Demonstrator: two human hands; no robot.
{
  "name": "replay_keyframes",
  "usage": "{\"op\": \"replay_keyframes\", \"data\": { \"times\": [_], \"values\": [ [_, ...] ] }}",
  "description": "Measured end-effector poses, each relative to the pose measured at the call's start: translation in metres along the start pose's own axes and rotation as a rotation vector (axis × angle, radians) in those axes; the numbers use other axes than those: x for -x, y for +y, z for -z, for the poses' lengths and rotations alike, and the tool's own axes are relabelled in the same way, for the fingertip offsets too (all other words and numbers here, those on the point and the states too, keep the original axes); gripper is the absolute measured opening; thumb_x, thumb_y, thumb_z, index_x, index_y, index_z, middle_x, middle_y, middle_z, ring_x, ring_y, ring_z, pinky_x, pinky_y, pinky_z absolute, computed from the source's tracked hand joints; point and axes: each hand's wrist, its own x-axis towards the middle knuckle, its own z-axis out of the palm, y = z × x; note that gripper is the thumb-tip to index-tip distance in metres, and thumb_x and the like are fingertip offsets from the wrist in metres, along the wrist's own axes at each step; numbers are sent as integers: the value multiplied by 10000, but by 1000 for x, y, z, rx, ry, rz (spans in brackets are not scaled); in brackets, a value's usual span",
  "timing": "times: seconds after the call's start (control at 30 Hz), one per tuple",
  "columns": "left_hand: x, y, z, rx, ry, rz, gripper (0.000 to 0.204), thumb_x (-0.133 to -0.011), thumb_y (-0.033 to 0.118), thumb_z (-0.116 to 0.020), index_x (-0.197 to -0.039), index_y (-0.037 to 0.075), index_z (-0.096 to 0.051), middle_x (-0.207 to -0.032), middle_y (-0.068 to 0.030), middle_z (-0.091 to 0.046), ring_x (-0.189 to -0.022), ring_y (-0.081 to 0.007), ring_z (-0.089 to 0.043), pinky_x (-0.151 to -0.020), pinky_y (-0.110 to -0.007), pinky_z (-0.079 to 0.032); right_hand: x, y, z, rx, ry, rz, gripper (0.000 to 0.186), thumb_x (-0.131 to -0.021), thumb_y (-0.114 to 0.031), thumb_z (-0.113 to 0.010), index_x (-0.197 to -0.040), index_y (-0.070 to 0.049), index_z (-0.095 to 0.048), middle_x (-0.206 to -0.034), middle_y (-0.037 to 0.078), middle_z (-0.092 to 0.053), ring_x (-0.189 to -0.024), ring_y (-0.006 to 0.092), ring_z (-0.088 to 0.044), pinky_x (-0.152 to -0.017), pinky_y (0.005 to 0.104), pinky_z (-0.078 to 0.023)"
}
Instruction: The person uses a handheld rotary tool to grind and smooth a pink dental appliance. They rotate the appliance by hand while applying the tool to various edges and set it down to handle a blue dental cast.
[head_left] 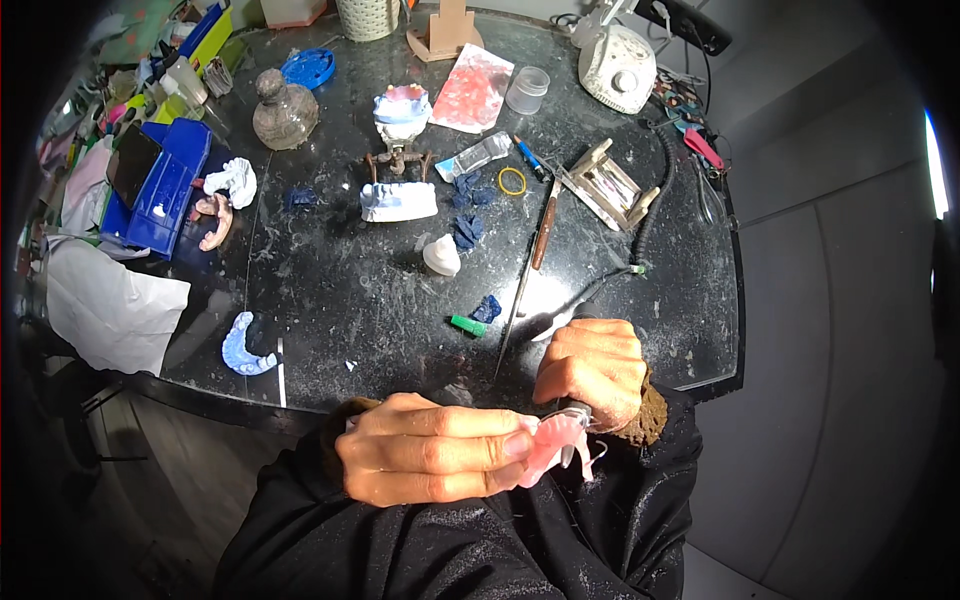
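Note:
Just beyond the table's near edge, over my lap, my left hand (430, 450) pinches a pink denture plate (555, 445) between thumb and fingertips. A curved wire clasp (596, 462) sticks out from the plate's right side. Closed in a fist, my right hand (597, 372) grips a dark handpiece (586, 312), whose back end shows above the fist. Its working end meets the plate's upper right edge, where the exact contact is too small to make out. Fine pale dust lies on my dark sleeves.
Ahead stands an articulator with dental casts (398, 200). A brown-handled spatula (544, 235), a green cap (468, 325) and a white cone-shaped piece (441, 256) lie nearer. Left are a blue arch-shaped piece (243, 347) and blue box (175, 190); right, a wooden rest (610, 185) and coiled cord (667, 165).

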Motion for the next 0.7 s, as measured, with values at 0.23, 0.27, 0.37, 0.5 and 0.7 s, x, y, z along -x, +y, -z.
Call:
{"op": "replay_keyframes", "data": {
  "times": [0.23,0.27,0.37,0.5,0.7],
  "values": [
    [-4,0,-6,-11,56,-11,320,-515,-114,-799,-718,84,-650,-767,9,-653,-630,-112,-663,-347,-144,-382,1,0,0,8,18,-2,375,-617,-420,-652,-650,-79,-498,-605,18,-466,-469,168,-479,-416,284,-334],
    [-2,-1,-4,-12,48,-13,321,-514,-113,-799,-718,86,-649,-769,10,-654,-631,-108,-662,-352,-141,-379,0,1,0,6,16,-2,375,-617,-420,-652,-650,-79,-498,-605,18,-466,-469,168,-479,-416,284,-334],
    [-1,0,-1,-9,48,-14,321,-513,-107,-800,-715,90,-648,-775,15,-656,-633,-99,-661,-360,-136,-366,-3,0,-2,10,11,27,360,-607,-393,-652,-651,-72,-498,-612,25,-476,-477,169,-486,-415,285,-340],
    [-3,0,-4,-50,2,-12,319,-514,-85,-812,-713,103,-649,-785,29,-658,-637,-86,-662,-361,-136,-325,-1,3,0,-17,-26,40,286,-590,-312,-636,-651,-68,-499,-617,29,-487,-483,168,-494,-415,283,-345],
    [-4,1,-3,-54,21,0,321,-516,-68,-821,-717,116,-653,-784,41,-662,-641,-75,-662,-360,-141,-274,-2,-3,0,-20,-9,-30,219,-563,-245,-612,-650,-76,-505,-615,21,-488,-485,163,-496,-417,284,-339]
  ]
}}
